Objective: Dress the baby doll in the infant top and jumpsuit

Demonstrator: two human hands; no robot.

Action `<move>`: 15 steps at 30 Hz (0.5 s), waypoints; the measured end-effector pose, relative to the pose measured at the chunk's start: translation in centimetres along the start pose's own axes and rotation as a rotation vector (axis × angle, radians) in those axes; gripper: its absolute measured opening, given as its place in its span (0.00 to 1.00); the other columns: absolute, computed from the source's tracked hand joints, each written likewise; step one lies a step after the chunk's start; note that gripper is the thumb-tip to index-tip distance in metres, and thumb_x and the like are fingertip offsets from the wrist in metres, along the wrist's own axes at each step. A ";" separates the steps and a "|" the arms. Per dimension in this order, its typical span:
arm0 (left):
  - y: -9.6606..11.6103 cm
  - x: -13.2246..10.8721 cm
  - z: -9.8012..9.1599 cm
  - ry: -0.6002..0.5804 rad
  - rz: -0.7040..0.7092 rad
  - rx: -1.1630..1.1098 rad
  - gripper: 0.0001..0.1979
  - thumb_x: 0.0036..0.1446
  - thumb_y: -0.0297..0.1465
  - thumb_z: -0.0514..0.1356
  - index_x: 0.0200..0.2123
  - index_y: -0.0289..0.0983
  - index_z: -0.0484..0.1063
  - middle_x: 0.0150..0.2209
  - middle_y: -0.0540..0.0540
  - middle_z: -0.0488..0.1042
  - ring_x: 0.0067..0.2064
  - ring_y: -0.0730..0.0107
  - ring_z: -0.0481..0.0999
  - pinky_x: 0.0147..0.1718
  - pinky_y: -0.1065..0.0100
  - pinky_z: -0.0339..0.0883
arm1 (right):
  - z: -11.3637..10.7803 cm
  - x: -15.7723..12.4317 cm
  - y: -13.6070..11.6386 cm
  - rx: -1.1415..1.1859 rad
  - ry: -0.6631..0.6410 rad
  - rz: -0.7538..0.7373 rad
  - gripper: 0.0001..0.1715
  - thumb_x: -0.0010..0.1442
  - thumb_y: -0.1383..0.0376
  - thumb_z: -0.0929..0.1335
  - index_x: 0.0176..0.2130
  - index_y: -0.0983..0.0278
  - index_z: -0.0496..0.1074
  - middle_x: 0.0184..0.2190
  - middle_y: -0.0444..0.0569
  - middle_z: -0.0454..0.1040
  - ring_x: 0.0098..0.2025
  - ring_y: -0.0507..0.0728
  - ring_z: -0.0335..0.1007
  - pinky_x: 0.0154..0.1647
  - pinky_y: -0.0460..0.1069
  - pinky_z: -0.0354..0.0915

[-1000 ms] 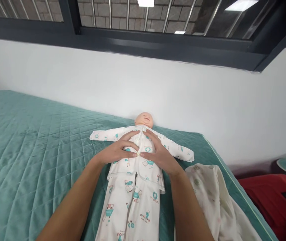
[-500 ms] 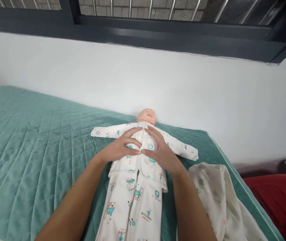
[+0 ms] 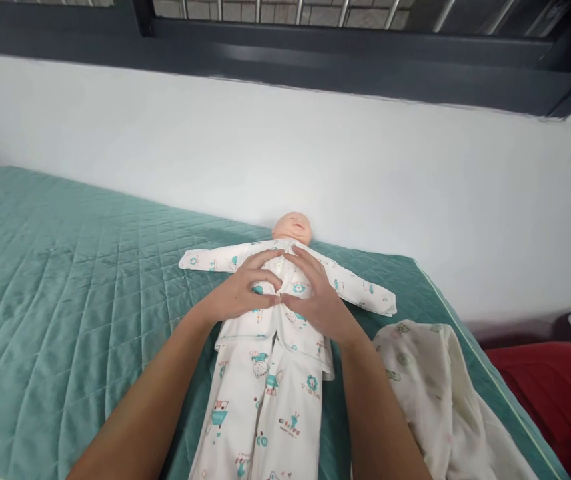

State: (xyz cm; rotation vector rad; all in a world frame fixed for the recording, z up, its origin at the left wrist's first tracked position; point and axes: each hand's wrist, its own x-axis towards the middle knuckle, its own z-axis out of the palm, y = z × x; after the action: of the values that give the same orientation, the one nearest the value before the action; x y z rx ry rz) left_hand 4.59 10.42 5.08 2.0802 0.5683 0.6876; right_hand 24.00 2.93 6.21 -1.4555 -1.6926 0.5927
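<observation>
Currently, a doll (image 3: 293, 227) dressed in a white printed shirt (image 3: 245, 327) and matching trousers (image 3: 295, 410) is laid face up on a green quilted cover (image 3: 90, 280), its head placed by the white wall (image 3: 285, 147) and its sleeves spread outward. The shirt front is touched by the left hand (image 3: 245, 288) and the right hand (image 3: 318, 300). The thumb tips are brought together at the front opening, with the other fingers arched apart from them, higher up; whether cloth or a fastener is pinched cannot be told. Over the past second the view has been tilted slightly downward, but the hands have been kept at the same spot, so little visible progress is judged to have been made there.
</observation>
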 end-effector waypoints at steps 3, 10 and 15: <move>0.0 0.0 0.2 0.012 0.036 0.002 0.05 0.56 0.34 0.62 0.37 0.44 0.75 0.70 0.52 0.49 0.71 0.56 0.48 0.67 0.57 0.50 | 0.0 0.0 0.0 -0.020 -0.015 -0.034 0.39 0.53 0.65 0.71 0.62 0.47 0.63 0.69 0.39 0.51 0.72 0.62 0.40 0.72 0.62 0.42; 0.4 0.2 0.6 0.064 0.054 0.052 0.03 0.56 0.32 0.61 0.33 0.41 0.74 0.69 0.49 0.54 0.70 0.54 0.51 0.67 0.54 0.49 | 0.0 0.1 0.4 0.027 -0.019 -0.125 0.33 0.53 0.67 0.71 0.57 0.49 0.67 0.68 0.40 0.54 0.72 0.60 0.42 0.72 0.61 0.42; 0.5 0.1 0.1 0.016 0.028 0.030 0.07 0.57 0.38 0.62 0.34 0.42 0.73 0.70 0.50 0.51 0.71 0.54 0.46 0.67 0.55 0.47 | 0.3 0.1 0.4 0.018 0.015 -0.086 0.27 0.53 0.68 0.70 0.52 0.52 0.66 0.68 0.42 0.55 0.71 0.60 0.44 0.71 0.61 0.43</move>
State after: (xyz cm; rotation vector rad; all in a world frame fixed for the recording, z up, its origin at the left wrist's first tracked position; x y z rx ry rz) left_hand 4.76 10.16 5.45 2.1161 0.5626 0.7158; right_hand 24.00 3.12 5.77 -1.3639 -1.7246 0.5475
